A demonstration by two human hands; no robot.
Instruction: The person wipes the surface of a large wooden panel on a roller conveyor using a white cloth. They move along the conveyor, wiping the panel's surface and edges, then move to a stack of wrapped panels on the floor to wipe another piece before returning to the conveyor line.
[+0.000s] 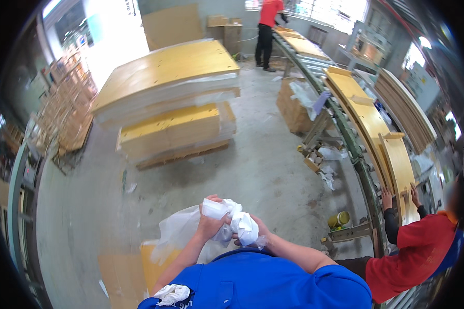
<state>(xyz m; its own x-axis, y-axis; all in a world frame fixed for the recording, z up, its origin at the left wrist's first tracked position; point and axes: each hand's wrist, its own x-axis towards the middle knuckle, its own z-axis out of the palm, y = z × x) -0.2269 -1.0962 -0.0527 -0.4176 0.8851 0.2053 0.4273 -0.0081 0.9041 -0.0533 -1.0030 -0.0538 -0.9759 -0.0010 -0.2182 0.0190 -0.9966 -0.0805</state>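
In front of my waist, my left hand (210,222) is closed around a bunched translucent plastic sheet (178,229), which trails off to the left. Beside it, my right hand (261,228) grips a crumpled white wad (245,227) that looks like paper or thin foam. The two hands are close together, and white material partly hides the fingers of both. Another white crumpled piece (172,294) sits at the chest of my blue shirt, near my left arm.
Stacked yellow boards (165,69) stand ahead on the left, above a smaller stack (172,126). Cardboard (116,273) lies near my left arm. Along the right runs a roller conveyor (358,154) carrying wooden panels (366,116). A co-worker in red (423,255) touches a panel; another person (268,26) stands farther back.
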